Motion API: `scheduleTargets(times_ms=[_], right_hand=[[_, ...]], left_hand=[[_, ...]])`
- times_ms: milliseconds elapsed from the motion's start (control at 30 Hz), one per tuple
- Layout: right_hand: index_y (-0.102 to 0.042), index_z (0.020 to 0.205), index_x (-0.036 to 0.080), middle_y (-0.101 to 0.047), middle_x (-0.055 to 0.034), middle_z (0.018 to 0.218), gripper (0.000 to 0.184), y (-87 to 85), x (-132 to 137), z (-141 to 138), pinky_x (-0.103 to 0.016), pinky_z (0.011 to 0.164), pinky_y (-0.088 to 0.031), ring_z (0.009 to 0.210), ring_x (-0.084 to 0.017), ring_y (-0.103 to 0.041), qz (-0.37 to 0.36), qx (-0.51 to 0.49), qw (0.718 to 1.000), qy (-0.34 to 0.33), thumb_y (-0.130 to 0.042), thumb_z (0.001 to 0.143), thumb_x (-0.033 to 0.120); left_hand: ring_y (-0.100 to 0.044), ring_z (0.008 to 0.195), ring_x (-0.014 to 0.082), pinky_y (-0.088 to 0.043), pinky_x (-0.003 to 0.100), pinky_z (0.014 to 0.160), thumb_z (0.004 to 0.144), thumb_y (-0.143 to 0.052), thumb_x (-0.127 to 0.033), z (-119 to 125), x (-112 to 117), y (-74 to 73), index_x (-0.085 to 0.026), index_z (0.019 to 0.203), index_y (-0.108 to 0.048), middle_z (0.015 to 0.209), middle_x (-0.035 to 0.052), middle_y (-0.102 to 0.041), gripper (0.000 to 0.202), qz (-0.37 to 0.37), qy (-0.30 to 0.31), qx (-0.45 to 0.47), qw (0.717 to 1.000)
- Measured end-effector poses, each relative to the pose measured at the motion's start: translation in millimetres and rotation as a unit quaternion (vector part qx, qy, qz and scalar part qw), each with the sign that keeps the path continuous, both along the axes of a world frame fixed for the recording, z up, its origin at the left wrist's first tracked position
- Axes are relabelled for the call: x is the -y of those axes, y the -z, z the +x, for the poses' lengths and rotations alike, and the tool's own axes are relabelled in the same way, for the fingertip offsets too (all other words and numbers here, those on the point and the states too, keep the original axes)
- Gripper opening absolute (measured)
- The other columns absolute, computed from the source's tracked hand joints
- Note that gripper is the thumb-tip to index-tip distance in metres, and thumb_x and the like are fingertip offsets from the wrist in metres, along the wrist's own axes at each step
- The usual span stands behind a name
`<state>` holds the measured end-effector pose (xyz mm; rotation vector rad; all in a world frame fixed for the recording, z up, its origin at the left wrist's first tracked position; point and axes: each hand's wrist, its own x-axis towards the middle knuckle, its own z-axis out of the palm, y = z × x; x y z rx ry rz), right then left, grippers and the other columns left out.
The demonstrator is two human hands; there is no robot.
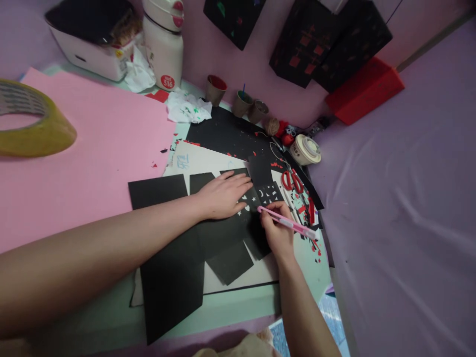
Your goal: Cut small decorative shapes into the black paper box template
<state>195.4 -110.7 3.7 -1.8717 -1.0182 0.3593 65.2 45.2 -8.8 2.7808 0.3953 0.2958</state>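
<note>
My left hand lies flat with fingers stretched over a black card sheet, pressing it down. This sheet has flaps and small cut-out stars and hearts that show white beside my fingers. My right hand is closed around a slim pink craft knife at the sheet's right part; its blade cannot be made out. Above my right hand, more small shapes, a moon and triangles, show in the card. The black card rests on a white board, and its wide left panel reaches over the table's front edge.
Pink paper covers the left side, with a yellow tape roll on it. Red-handled scissors and paper scraps lie at right. Paper cups, a white bottle and a lidded tub stand along the back.
</note>
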Motion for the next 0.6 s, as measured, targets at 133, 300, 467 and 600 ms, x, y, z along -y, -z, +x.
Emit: scheduleTargets(times_ms=[133, 300, 467, 600], right_hand=[[-0.057, 0.074, 0.02, -0.06, 0.0025, 0.067, 0.016, 8.4, -2.9, 2.6, -0.026, 0.058, -0.044, 0.061, -0.014, -0.055, -0.008, 0.043, 0.999, -0.018, -0.064, 0.08, 0.032], [-0.059, 0.076, 0.02, -0.063, 0.0015, 0.069, 0.016, 11.3, -1.1, 6.0, -0.028, 0.063, -0.046, 0.065, -0.016, -0.06, -0.015, 0.04, 0.999, -0.007, -0.064, 0.083, 0.034], [-0.06, 0.077, 0.02, -0.064, 0.0013, 0.069, 0.016, 11.7, -1.0, 6.3, -0.028, 0.062, -0.046, 0.065, -0.016, -0.06, -0.021, 0.046, 0.999, -0.006, -0.064, 0.082, 0.034], [-0.059, 0.075, 0.02, -0.063, 0.0012, 0.068, 0.016, 11.3, -1.4, 5.1, -0.027, 0.061, -0.045, 0.063, -0.016, -0.059, -0.016, 0.045, 0.999, -0.008, -0.063, 0.082, 0.033]], left_hand=[[-0.03, 0.143, 0.0214, -0.015, 0.039, 0.119, 0.093, -0.045, -0.041, -0.7, 0.2, 0.6, -0.013, 0.142, -0.043, 0.152, 0.0096, -0.039, 0.056, 0.003, 0.001, 0.002, 1.0], [-0.03, 0.143, 0.0214, -0.015, 0.039, 0.119, 0.093, -0.045, -0.042, -0.6, -0.1, 1.6, -0.014, 0.142, -0.042, 0.152, 0.0095, -0.039, 0.056, 0.004, 0.0, 0.005, 1.0], [-0.03, 0.143, 0.0208, -0.015, 0.039, 0.118, 0.093, -0.044, -0.041, 0.1, -0.6, 1.7, -0.015, 0.142, -0.042, 0.153, 0.0091, -0.038, 0.055, 0.005, -0.002, 0.0, 1.0], [-0.03, 0.143, 0.0208, -0.015, 0.039, 0.118, 0.093, -0.044, -0.042, -0.1, -0.4, 2.1, -0.015, 0.142, -0.043, 0.153, 0.009, -0.038, 0.056, 0.005, -0.001, 0.004, 1.0]])
